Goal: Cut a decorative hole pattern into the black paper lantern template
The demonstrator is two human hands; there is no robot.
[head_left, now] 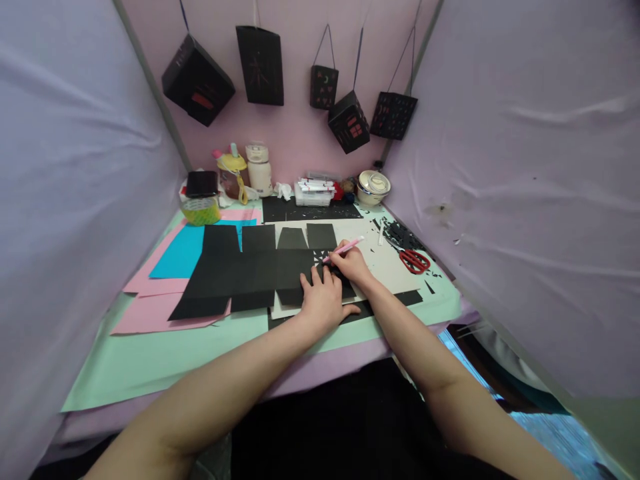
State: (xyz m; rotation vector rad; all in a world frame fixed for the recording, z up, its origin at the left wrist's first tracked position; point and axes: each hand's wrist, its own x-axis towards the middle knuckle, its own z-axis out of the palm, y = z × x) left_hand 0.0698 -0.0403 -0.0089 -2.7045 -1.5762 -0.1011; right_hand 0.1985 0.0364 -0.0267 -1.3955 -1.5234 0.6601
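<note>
Grips a slim pink pen-shaped tool (347, 246), probably a craft knife, in the right hand (351, 265); presses the left hand (323, 300) down flat with fingers spread, grasping nothing. Has the black cardstock (255, 273) under both, stretched across the centre of the frame and notched into flaps along top and bottom. Sets the tool's tip beside small white triangular openings (319, 257) near the cardstock's right end. Looks midway through cutting a pattern there; seems to call for short, controlled strokes, a firm left palm, and fingertips clear of the tip.

Rests the cardstock partly on a cream board (393, 268), partly over pink sheets (150, 313) and a blue sheet (175, 253) left of centre. Has red-handled scissors (415, 262) just beside black paper scraps (403, 235), right of centre.

Shows no readable brand or label. Bears illegible patterning on a yellow-green container (201, 213), upper left; carries a red character-like figure on a hanging black lantern (260, 65), top centre-left, too dim to read.
</note>
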